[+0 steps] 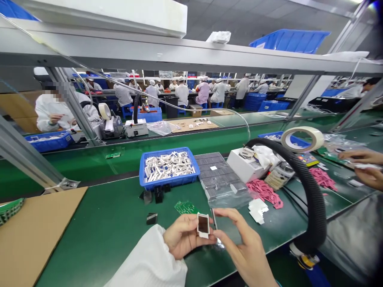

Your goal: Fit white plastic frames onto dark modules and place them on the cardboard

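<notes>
My left hand (181, 237) pinches a small white plastic frame (203, 235) with a dark glossy panel (203, 224) inside it, held tilted above the green bench. Close to the frame's right side is my right hand (247, 245), its thumb and index finger apart. Whether its thumb tip touches the frame I cannot tell. Beyond my left hand lie green circuit boards (185, 207). Small black pieces (152, 218) rest to their left. Farther back, a blue tray (170, 183) contains many white frames (167, 165).
Right of the tray lies a grey slotted tray (214, 171). Pink strips (265, 193) and white pads (257, 210) sit nearby. A black flexible hose (314, 199) arches over the right side. A co-worker's hands (366, 167) are at far right; cardboard (38, 235) covers the left.
</notes>
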Tool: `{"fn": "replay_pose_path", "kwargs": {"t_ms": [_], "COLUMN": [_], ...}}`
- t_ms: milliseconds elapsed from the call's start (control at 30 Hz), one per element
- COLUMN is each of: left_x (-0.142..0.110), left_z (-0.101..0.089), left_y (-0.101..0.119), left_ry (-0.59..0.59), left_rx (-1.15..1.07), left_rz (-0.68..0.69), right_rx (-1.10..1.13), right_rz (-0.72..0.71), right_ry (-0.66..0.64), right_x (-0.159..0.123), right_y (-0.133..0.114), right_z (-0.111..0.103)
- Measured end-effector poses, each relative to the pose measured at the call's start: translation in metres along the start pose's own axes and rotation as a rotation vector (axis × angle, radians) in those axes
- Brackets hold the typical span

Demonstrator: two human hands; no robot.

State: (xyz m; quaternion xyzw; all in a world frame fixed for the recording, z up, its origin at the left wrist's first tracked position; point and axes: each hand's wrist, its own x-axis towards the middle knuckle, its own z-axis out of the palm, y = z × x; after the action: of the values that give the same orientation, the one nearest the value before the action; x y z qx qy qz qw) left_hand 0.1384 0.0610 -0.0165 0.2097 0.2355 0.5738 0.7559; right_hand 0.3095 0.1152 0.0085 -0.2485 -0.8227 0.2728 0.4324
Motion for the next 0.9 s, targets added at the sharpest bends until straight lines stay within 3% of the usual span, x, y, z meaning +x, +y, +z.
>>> {"fn": "replay_pose_path", "kwargs": {"t_ms": [333,667,833,900], "left_x": [0.0,-0.002,0.0,0.001], "left_z": [0.003,0.002,0.001,0.001], "left_y": [-0.001,-0.003,-0.003,-0.002], "left_ry": [-0.029,0.049,0.104,0.117], "left_rx": [0.002,0.113,0.129,0.124], "left_rz": [0.028,0.046,0.038,0.028], "right_rx": [-0.082,-0.165,-0.167,-0.206], "right_rz": [-0.214,-0.143,-0.14,-0.063], "right_ry": [-0.006,-0.033,-0.117,-0.031], "right_x": [-0.002,-0.019,-0.019,-0.018], "right_y": [-0.005,0.002,0.005,0.019], "right_z": [0.01,0.017,0.011,0.0]}}
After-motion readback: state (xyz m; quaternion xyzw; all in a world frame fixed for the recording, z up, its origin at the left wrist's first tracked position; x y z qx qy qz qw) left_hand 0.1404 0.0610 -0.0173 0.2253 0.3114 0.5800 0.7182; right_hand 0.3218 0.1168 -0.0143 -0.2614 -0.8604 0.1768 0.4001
